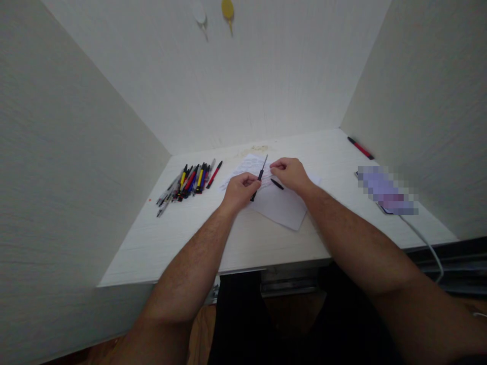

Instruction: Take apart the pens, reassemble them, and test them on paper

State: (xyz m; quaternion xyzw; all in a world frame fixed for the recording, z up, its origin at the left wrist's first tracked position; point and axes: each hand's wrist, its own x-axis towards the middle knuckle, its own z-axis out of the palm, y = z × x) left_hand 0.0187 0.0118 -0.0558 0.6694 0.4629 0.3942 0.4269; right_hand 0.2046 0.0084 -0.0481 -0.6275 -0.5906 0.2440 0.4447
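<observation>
In my left hand (240,192) is a black pen (260,175), pinched between thumb and fingers. It slants up and to the right, and its thin refill (265,161) sticks bare out of the upper end. Just right of that refill, my right hand (292,173) has thumb and fingertips pressed together; anything between them is too small to make out. Beneath its fingers lies a short black tapered pen part (277,183). Both hands are over sheets of paper (279,207) with handwritten lines on the upper sheet.
A pile of several pens (189,181) lies at the left, with a red and black pen (214,174) at its right side. Another red pen (360,148) rests by the right wall. A blurred-out phone (386,190) with a white cable (423,240) lies at the right.
</observation>
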